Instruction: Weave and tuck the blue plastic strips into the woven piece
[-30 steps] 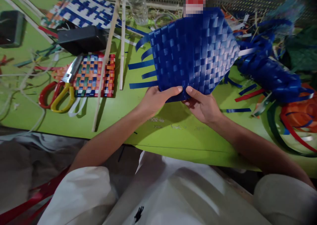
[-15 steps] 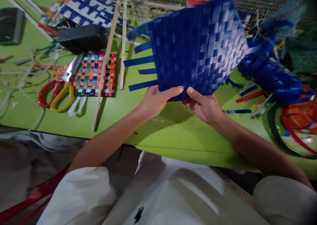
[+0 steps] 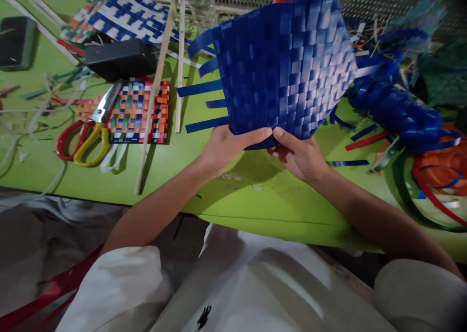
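A blue woven piece (image 3: 280,69) is held up over the green table, with loose blue strips sticking out from its left side. My left hand (image 3: 231,144) grips its bottom edge, thumb on the front face and fingers hidden behind. Close beside it, my right hand (image 3: 299,152) pinches the same edge, its thumb tip almost touching the left thumb. The woven surface bends along an upright line near its middle, and its right half catches the light.
Scissors (image 3: 97,127) lie on a multicoloured woven piece (image 3: 138,108) at the left, with a wooden stick (image 3: 156,83) across it. Behind are a black box (image 3: 122,59) and a phone (image 3: 16,42). Blue strips (image 3: 401,110) are heaped at the right.
The blue woven piece has shifted slightly left and its faces have turned a little. Both hands still hold its bottom edge, with the thumbs now closer together.
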A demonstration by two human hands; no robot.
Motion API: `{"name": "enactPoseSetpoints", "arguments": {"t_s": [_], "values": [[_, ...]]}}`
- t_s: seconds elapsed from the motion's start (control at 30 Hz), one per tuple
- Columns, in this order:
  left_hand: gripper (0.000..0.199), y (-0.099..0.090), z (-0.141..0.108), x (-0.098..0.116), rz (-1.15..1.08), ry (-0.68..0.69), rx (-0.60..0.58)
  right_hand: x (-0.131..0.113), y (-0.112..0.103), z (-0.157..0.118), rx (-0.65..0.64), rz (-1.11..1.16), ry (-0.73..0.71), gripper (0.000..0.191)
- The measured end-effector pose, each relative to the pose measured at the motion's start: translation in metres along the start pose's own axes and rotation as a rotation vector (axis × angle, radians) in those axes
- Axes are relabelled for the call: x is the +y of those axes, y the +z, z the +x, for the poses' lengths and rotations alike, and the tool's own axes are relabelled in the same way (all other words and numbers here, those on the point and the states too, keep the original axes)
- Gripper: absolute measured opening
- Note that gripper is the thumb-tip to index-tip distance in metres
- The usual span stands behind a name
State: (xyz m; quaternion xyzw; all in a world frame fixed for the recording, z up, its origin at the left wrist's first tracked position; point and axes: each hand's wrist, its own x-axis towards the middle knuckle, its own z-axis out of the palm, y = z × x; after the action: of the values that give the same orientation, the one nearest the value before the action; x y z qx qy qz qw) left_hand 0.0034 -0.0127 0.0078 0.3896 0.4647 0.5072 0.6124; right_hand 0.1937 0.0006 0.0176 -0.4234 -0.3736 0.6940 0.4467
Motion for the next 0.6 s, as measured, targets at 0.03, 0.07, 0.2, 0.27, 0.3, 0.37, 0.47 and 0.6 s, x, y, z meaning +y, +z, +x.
{"name": "enactPoseSetpoints", "arguments": {"t_s": [0.03, 0.07, 0.2, 0.27, 0.3, 0.37, 0.47, 0.6], "values": [[0.057, 0.001, 0.0, 0.001, 0.026, 0.01, 0.001, 0.001, 0.0, 0.001, 0.004, 0.0, -0.013, 0.062], [0.056, 0.001, 0.0, 0.003, 0.046, 0.019, -0.009, 0.002, 0.0, 0.002, 0.007, 0.0, -0.027, 0.061], [0.051, 0.003, -0.002, 0.008, 0.053, 0.05, -0.02, 0.003, 0.0, 0.005, 0.036, -0.01, -0.072, 0.06], [0.05, 0.002, -0.004, 0.01, 0.072, 0.044, 0.01, 0.003, 0.0, 0.004, 0.046, -0.033, -0.084, 0.062], [0.049, 0.002, -0.004, 0.01, 0.084, 0.039, 0.033, 0.003, 0.0, 0.004, 0.049, -0.044, -0.09, 0.063], [0.045, 0.002, -0.005, 0.01, 0.091, 0.037, 0.069, 0.004, 0.0, 0.003, 0.056, -0.056, -0.104, 0.063], [0.043, 0.003, -0.004, 0.011, 0.083, 0.062, 0.079, 0.006, -0.001, 0.001, 0.043, -0.061, -0.116, 0.059], [0.043, 0.003, -0.003, 0.011, 0.104, 0.081, 0.089, 0.007, 0.001, -0.001, 0.046, -0.073, -0.127, 0.06]]}}
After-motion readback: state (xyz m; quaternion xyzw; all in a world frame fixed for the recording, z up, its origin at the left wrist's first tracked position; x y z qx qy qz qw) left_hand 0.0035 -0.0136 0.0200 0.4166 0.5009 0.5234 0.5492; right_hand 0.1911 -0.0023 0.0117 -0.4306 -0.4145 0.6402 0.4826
